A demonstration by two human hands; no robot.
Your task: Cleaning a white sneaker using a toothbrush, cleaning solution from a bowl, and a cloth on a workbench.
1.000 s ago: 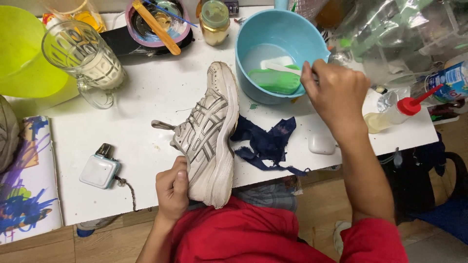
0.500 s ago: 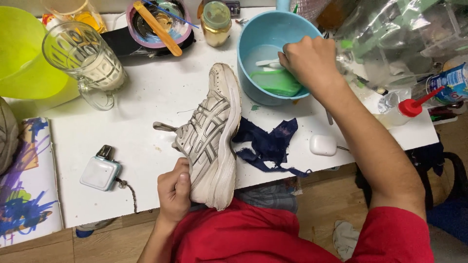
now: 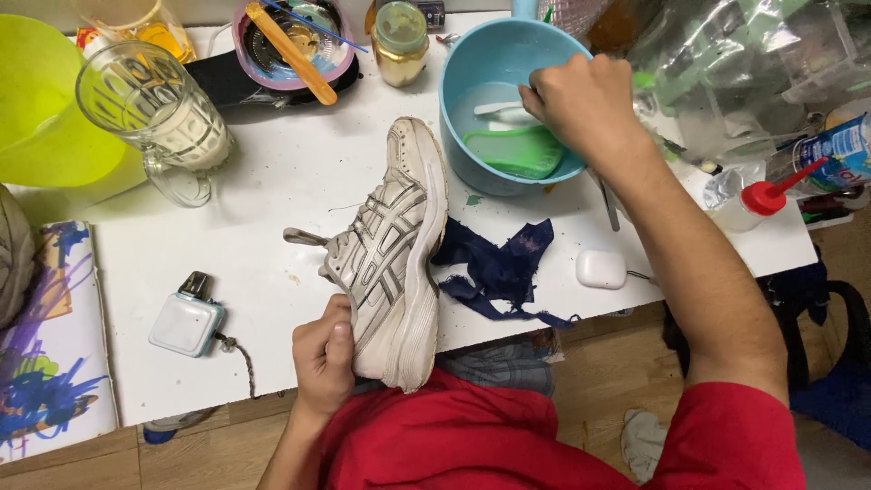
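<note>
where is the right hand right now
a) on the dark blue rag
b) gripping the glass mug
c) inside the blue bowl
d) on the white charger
c: the right hand reaches into the blue bowl, fingers on a white handle above the green brush, while the left hand holds the sneaker by its heel.

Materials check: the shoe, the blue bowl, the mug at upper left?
Shoe: looks like grey-white synthetic leather and mesh panels with a rubbery sole; matte, scuffed and dirty. Blue bowl: likely plastic, with a smooth, uniform, slightly glossy wall. Mug: clear glass, probably; it is see-through with a faceted wall and bright glints.
</note>
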